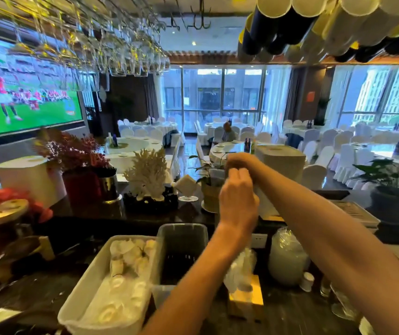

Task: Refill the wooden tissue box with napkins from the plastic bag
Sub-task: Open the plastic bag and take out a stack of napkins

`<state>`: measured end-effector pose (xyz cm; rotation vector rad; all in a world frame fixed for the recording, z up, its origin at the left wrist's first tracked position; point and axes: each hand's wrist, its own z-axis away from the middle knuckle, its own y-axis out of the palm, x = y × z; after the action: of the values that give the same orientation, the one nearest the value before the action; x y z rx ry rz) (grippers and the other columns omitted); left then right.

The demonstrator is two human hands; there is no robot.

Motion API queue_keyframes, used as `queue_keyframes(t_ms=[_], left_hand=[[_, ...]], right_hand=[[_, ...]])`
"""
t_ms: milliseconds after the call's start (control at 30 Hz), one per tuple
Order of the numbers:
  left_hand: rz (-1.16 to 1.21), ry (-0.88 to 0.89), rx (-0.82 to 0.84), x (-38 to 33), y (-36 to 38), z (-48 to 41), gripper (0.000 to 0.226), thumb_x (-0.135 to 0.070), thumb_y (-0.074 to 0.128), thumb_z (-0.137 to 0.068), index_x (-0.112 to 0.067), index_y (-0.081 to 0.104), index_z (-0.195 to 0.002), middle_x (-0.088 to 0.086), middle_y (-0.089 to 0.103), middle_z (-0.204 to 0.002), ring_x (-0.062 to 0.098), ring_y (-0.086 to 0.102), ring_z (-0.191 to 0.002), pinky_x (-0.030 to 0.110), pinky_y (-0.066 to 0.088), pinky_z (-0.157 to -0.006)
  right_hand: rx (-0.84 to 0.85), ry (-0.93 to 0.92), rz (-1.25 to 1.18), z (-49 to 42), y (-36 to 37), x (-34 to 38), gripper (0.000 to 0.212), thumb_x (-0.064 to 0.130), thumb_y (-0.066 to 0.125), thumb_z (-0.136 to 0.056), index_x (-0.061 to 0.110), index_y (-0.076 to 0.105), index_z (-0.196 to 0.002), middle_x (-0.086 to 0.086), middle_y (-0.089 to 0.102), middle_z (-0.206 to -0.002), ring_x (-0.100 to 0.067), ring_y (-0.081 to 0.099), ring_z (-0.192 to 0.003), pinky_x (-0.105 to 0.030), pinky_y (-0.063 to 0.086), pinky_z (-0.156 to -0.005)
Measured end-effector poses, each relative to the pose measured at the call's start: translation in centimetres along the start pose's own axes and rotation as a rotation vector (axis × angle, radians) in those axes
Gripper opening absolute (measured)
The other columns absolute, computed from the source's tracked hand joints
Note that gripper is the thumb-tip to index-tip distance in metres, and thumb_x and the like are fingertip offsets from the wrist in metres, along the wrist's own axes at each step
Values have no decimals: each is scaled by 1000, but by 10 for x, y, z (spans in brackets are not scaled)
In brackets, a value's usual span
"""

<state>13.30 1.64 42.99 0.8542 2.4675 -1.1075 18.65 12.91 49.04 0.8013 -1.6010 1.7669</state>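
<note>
My 2 hands, left hand [238, 199] and right hand [239, 162], pinch a pale napkin pack [263, 204] raised between them. The wooden tissue box [246, 298] sits far below; I should lower steadily.

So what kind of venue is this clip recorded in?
Most likely a restaurant or banquet hall, seen from behind its bar: round white-clothed dining tables with white-covered chairs, upside-down clear stemmed glasses on an overhead rack, and a large wall screen showing football.

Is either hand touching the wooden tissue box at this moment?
No: both the left hand and right hand are raised well above the wooden tissue box on the counter.
</note>
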Motion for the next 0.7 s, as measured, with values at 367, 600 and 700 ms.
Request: queue_keyframes(t_ms=[367,600,700], left_hand=[[375,-77,89,95,-87,-54,74,-34,68,-88,-17,29,-149,8,35,-154,19,32,-141,39,27,-118],[846,85,250,78,-104,-105,10,1,61,-90,1,71,-92,-1,75,-66,12,70,-57,22,58,-56],[821,91,173,84,-112,-114,10,-3,63,-90,-1,72,-91,-3,75,-64,10,69,-54,19,57,-54]], right_hand=[[426,-504,344,55,-80,29,72,15,72,-82,24,41,-147,1,75,-113,-18,72,-102,-33,58,-89],[282,-562,234,75,-114,35,43,10,66,-86,19,60,-128,-13,75,-111,-26,73,-99,-29,62,-76],[225,-558,315,81,-137,5,32,23,69,-84,20,71,-116,-1,79,-95,-17,76,-86,-26,61,-70]])
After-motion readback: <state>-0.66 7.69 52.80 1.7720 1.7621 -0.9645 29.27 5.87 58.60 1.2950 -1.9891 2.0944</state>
